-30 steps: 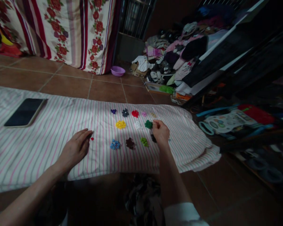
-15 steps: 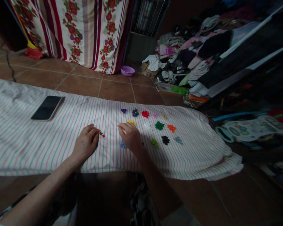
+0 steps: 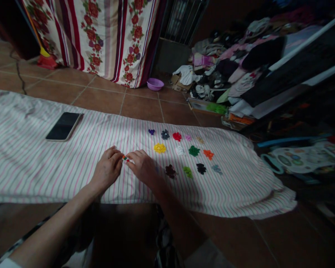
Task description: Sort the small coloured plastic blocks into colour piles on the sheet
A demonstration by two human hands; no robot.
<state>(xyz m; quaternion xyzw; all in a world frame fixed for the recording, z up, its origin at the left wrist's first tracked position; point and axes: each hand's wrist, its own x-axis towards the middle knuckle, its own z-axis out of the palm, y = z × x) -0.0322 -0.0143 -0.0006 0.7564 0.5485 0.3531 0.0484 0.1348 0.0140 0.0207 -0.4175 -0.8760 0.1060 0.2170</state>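
On the striped cloth, my left hand (image 3: 108, 164) lies with its fingers bent together, the fingertips at a short row of tiny orange, green and red pieces (image 3: 125, 158). From the other side my right hand (image 3: 142, 166) meets the same row, thumb and fingers pinched. Whatever is in that pinch is too small to make out. Right of my hands are little piles of such pieces sorted by colour, among them a yellow pile (image 3: 159, 148), a dark brown pile (image 3: 170, 171), a red pile (image 3: 176, 136) and a dark green pile (image 3: 194, 150).
A phone (image 3: 64, 127) rests on the striped cloth (image 3: 25, 160) at the left. Beyond the cloth, a purple basin (image 3: 155, 84) stands on the tiled floor by a flowered curtain (image 3: 107, 41). Clothes (image 3: 212, 63) are heaped at the back right.
My right hand has moved left from beside the yellow pile to the small row at my left fingertips. The yellow and brown piles are uncovered; the blue one is now hidden. The view shifted slightly.
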